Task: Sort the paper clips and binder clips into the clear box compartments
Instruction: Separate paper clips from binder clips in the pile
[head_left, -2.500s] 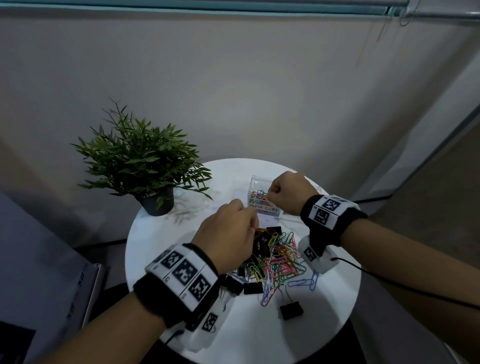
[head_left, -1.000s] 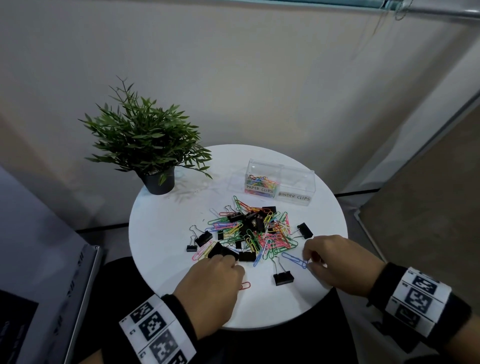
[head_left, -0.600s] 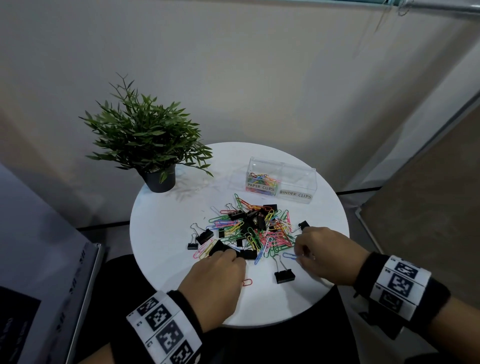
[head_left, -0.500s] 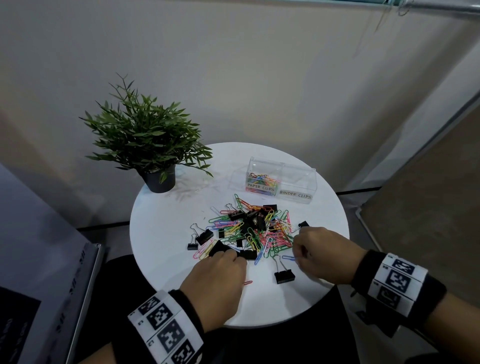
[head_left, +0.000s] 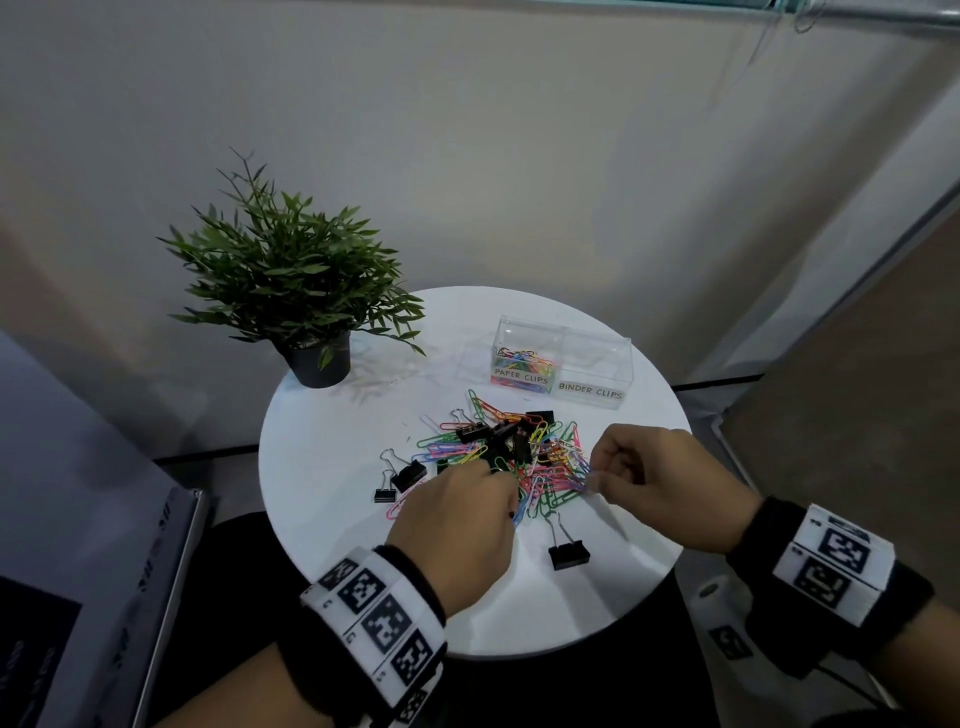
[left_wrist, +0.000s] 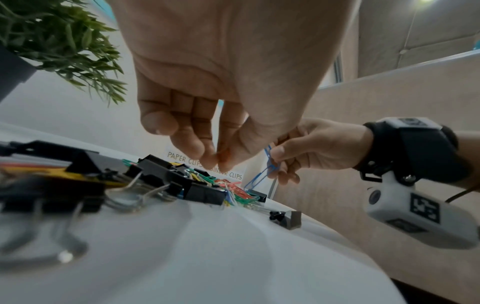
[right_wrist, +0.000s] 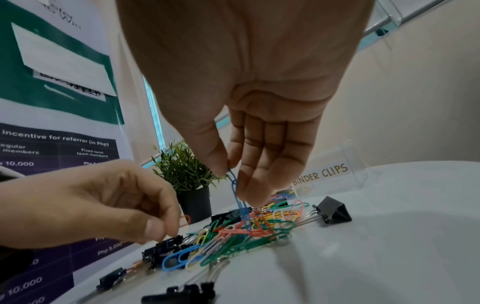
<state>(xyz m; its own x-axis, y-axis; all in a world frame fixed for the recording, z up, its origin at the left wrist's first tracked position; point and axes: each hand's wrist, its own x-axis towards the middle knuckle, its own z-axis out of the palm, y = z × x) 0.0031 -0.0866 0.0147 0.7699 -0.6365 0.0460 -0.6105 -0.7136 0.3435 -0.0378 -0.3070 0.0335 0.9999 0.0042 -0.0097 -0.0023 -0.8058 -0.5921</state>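
A pile of coloured paper clips and black binder clips (head_left: 519, 457) lies mid-table. My right hand (head_left: 597, 480) hovers at the pile's right edge; thumb and fingers pinch blue paper clips (right_wrist: 235, 191) that hang down to the pile. My left hand (head_left: 457, 519) is over the pile's near-left side, and its fingertips (left_wrist: 207, 162) pinch an orange paper clip (right_wrist: 185, 219). The clear box (head_left: 623, 364) stands behind the pile. Its left compartment, labelled PAPER CLIPS (head_left: 522, 364), holds coloured clips. The right one, labelled BINDER CLIPS (head_left: 592, 389), looks empty.
A potted plant (head_left: 296, 291) stands at the back left of the round white table (head_left: 322, 441). Loose binder clips lie at the front (head_left: 569, 553) and at the left (head_left: 408, 475). A wall runs close behind the table, and a printed board leans at the left.
Both hands came back from the box to the table's near edge, then moved to the pile. The right lifted blue clips off the table. The orange clip by the left hand is now in its fingers.
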